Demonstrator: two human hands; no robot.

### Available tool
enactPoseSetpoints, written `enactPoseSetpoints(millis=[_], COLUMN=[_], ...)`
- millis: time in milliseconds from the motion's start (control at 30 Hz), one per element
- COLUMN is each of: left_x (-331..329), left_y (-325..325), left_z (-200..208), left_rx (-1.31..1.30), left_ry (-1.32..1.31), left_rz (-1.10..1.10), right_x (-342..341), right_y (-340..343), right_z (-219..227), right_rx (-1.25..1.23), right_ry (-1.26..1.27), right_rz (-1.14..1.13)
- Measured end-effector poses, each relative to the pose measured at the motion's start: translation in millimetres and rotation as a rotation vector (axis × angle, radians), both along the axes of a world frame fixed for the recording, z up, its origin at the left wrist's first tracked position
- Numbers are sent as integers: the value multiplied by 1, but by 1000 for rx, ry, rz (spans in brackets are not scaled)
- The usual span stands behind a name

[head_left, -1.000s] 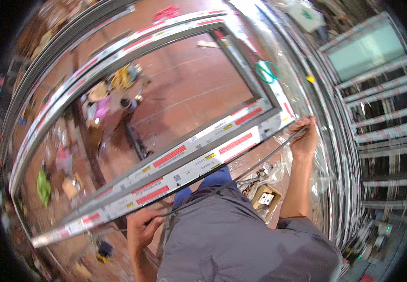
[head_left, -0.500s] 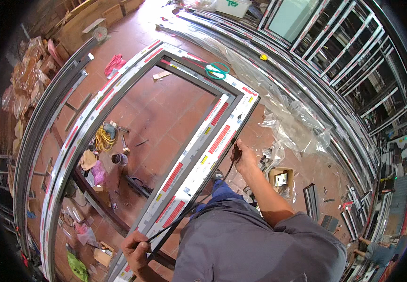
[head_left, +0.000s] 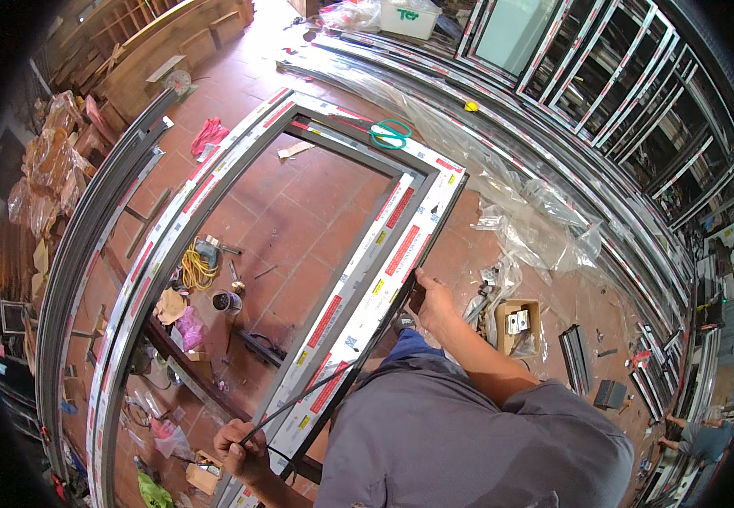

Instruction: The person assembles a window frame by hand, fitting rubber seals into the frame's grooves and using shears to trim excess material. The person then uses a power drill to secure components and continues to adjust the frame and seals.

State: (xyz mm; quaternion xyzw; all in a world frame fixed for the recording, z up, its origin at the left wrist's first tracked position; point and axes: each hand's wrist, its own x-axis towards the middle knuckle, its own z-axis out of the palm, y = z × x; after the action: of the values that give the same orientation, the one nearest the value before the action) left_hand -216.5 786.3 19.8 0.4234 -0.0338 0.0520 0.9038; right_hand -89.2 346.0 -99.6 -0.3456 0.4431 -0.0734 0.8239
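A large dark window or door frame (head_left: 333, 343), its faces covered in white and red protective film, lies in front of me. A thin black strip (head_left: 303, 394), like a rubber gasket, crosses its near side. The left hand (head_left: 244, 453) is closed around the strip at the lower left, and a loose loop of it hangs beside the wrist. At the frame's outer right edge, my right hand (head_left: 431, 303) is closed on the strip against the edge; some fingertips are hidden. Green-handled scissors (head_left: 391, 134) rest on the far rail.
Long wrapped profiles (head_left: 545, 182) and clear plastic film (head_left: 524, 224) lie to the right. A cardboard box (head_left: 517, 326) of small parts stands nearby. Through the frame show a drill (head_left: 206, 251), a yellow cord (head_left: 195, 273) and a tin (head_left: 226, 302). Another person (head_left: 695, 438) is at the far right.
My right hand has gone from pinching the strip above the rail to the frame's outer edge, slightly nearer me. The strip's left stretch is raised more, and a loop shows by my left hand.
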Motion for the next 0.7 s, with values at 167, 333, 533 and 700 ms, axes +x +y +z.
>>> enactPoseSetpoints(millis=[167, 333, 533, 700], left_x=[-2, 0, 0, -5], left_y=[2, 3, -12, -7], left_z=[-1, -6, -14, -16], left_rx=[17, 92, 248, 309], left_ry=[1, 66, 154, 155], left_rz=[-2, -15, -164, -281], right_x=[-2, 7, 20, 23], right_y=[10, 12, 6, 2], right_z=[12, 9, -22, -47], right_rx=[-141, -251, -527, -697], right_ry=[55, 42, 35, 35], right_rz=[22, -68, -39, -45])
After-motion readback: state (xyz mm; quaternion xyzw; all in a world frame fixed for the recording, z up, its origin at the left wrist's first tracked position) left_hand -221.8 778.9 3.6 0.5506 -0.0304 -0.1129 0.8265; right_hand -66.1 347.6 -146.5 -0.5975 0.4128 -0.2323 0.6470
